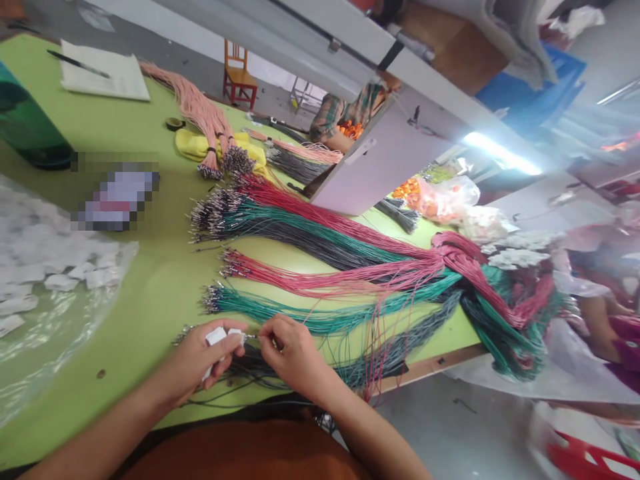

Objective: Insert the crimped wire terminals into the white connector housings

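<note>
**Both hands meet over the near wire bundles, white pieces in the left**

Left hand (203,353): fingers curled closed around small white pieces (216,335), at least two showing between thumb and fingers. Right hand (295,350): thumb and forefinger pinched together on a thin wire end (253,336), its metallic tip right at the white piece nearest it. Whether the tip sits inside the piece, cannot tell; too small. Both hands above the near edge of the green bench (165,287).

Under and beside the hands, a dark wire bundle (243,365), partly hidden. Just beyond it, a green bundle (290,310), then a red bundle (295,280), tipped ends to the left. Farther back, a thicker group of red, green and black wires (310,227), tips gathered at the left end. All run right toward a heaped coil (500,293).

Left side: clear plastic bag (107,293) with many more white pieces. Beyond it, a pixelated rectangular object (120,197) and a green bottle-like container (33,127). Far side: pale pink wires (197,103) reaching over a yellow cloth (187,145); near them, paper (127,79) with a pen (80,63) lying across it.
</note>
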Action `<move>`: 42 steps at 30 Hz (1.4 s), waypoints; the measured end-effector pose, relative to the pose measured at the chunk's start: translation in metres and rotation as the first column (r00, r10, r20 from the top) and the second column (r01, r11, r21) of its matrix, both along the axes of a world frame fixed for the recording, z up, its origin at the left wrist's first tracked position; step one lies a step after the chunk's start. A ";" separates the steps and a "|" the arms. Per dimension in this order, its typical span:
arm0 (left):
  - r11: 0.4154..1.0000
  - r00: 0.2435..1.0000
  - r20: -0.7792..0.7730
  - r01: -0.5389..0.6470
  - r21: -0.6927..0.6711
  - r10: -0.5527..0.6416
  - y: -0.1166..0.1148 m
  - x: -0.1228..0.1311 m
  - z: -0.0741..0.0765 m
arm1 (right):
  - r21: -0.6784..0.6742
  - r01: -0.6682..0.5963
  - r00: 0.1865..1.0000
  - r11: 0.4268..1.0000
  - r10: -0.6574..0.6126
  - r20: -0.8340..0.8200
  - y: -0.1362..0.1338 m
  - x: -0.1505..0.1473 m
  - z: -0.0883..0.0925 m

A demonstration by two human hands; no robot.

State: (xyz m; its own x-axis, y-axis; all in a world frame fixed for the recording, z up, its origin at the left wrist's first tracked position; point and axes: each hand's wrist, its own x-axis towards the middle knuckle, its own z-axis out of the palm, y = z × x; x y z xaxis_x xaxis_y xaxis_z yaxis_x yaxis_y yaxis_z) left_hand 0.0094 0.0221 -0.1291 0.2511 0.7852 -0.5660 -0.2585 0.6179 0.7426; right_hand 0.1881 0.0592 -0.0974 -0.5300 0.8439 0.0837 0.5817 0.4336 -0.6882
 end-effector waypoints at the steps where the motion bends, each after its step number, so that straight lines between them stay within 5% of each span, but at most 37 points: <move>1: 1.000 1.000 0.000 -0.001 -0.001 0.001 0.000 0.000 0.000 | -0.005 0.001 1.000 1.000 -0.001 0.004 0.000 0.000 0.000; 15: 0.993 0.987 -0.134 0.104 0.064 -0.094 0.000 0.003 -0.006 | -0.071 -0.066 0.998 0.995 0.064 -0.026 -0.003 -0.014 -0.010; 19: 0.996 0.997 -0.059 0.057 0.066 -0.053 -0.001 0.001 -0.003 | -0.213 -0.025 0.988 0.977 -0.009 -0.154 0.002 0.005 0.004; 21: 0.999 1.000 0.015 -0.003 0.041 0.003 -0.001 -0.003 0.001 | -0.447 -0.102 0.969 0.889 -0.014 -0.248 0.006 0.034 0.018; 24: 0.997 0.986 0.145 -0.082 0.011 0.080 0.000 -0.008 0.008 | -0.777 -0.355 0.931 0.519 0.124 -0.343 0.006 0.085 0.037; 25: 0.995 0.978 0.184 -0.098 0.009 0.095 0.001 -0.009 0.010 | -0.840 -0.377 0.926 0.390 0.185 -0.330 0.003 0.096 0.041; 26: 0.994 0.971 0.217 -0.108 0.009 0.104 0.002 -0.009 0.011 | -0.878 -0.356 0.928 0.321 0.230 -0.292 -0.002 0.102 0.042; 27: 0.993 0.964 0.242 -0.119 0.007 0.113 0.002 -0.009 0.012 | -0.891 -0.317 0.933 0.326 0.273 -0.233 -0.008 0.102 0.042; 28: 0.992 0.958 0.260 -0.126 0.000 0.121 0.003 -0.008 0.013 | -0.870 -0.275 0.941 0.408 0.299 -0.157 -0.015 0.097 0.040; 31: 0.988 0.962 0.229 -0.153 0.000 0.149 0.004 -0.006 0.013 | -0.541 -0.225 0.937 0.810 0.332 0.108 -0.032 0.063 0.027; 33: 0.986 0.975 0.155 -0.164 0.031 0.157 0.004 -0.006 0.012 | -0.293 -0.282 0.882 0.914 0.367 0.295 -0.037 0.039 0.016; 37: 0.980 0.985 0.028 -0.172 0.099 0.170 0.006 -0.011 0.010 | -0.159 -0.444 0.742 0.882 0.461 0.487 -0.035 0.023 0.003; 42: 0.969 0.977 -0.074 -0.188 0.159 0.201 0.007 -0.014 0.005 | -0.351 -0.455 0.858 0.818 0.508 0.072 -0.027 0.041 0.035</move>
